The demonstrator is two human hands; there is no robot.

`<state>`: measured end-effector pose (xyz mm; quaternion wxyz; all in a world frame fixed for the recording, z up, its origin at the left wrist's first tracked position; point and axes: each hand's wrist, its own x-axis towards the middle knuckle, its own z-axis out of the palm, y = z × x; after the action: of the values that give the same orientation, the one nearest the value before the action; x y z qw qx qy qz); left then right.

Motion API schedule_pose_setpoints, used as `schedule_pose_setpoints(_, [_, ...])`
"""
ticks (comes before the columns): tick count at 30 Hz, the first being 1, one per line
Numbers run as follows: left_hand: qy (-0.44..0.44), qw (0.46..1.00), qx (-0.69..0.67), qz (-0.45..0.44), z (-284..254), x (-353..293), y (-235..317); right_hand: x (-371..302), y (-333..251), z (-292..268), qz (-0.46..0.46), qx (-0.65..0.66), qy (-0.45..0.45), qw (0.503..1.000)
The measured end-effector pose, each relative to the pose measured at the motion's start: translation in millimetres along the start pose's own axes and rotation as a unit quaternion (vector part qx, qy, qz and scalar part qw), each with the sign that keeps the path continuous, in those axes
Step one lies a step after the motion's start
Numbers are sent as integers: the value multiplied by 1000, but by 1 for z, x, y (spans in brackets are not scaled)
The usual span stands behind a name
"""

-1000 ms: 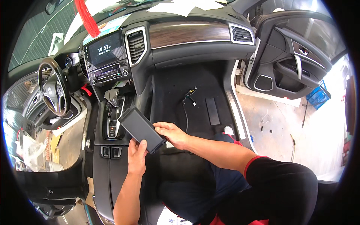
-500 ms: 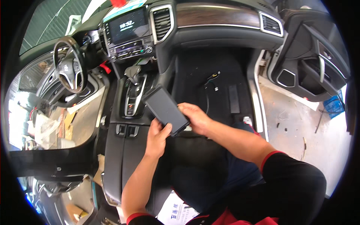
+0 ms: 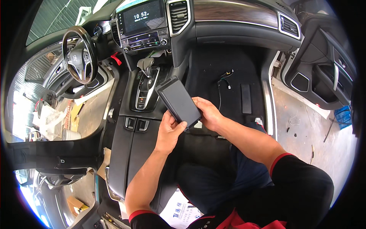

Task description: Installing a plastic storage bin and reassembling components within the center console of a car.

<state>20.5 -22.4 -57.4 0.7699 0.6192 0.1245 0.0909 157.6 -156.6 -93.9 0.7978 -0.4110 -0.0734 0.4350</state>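
Tilted in front of me is a black rectangular box-shaped part (image 3: pixel 180 102) with a flat, smooth face and a raised rim. My left hand (image 3: pixel 170 131) grips its lower left side, the thumb lying over the near end and the fingers behind. On the right edge, my right hand (image 3: pixel 207 112) is closed around it, though most of those fingertips are hidden. The part hangs above the centre console, just right of the gear lever (image 3: pixel 145 65). What its underside looks like cannot be seen.
Beyond are the dashboard screen (image 3: pixel 142 16), the steering wheel (image 3: pixel 79 55) and the wood-trimmed dash. Loose wires (image 3: pixel 225 79) lie on the passenger footwell floor. The armrest (image 3: pixel 143 150) is close by my left forearm. An open door (image 3: pixel 324 65) stands at right; printed paper (image 3: pixel 179 210) lies below.
The car interior has shifted right and slightly up in the picture as the view moved. Both hands keep hold of the black part, which is turned a little more upright.
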Motion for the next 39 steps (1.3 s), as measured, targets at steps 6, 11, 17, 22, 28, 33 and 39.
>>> schedule_pose_setpoints(6, [1, 998, 33, 58, 6, -1, 2, -2, 5, 8, -9, -4, -10, 1000])
schedule_pose_setpoints(11, [46, 994, 35, 98, 0, 1, -1, -9, 5, 15, 4, 12, -34, 999])
schedule_pose_setpoints(17, [102, 987, 91, 81, -4, 0, 11, 3, 18, -9, 36, -5, -117, 992])
schedule_pose_setpoints(22, [143, 982, 98, 71, -13, 1, 8, -14, 10, 11, -3, -73, -130, 989])
schedule_pose_setpoints(28, [96, 993, -69, 13, -25, 2, 14, -13, 9, 15, 58, -89, -139, 985])
schedule_pose_setpoints(33, [91, 987, -135, 4, -29, 5, 14, -11, 9, 15, 30, -64, -123, 990])
schedule_pose_setpoints(39, [93, 988, -123, -5, -21, 3, 16, -4, 8, 13, -22, -12, -102, 994])
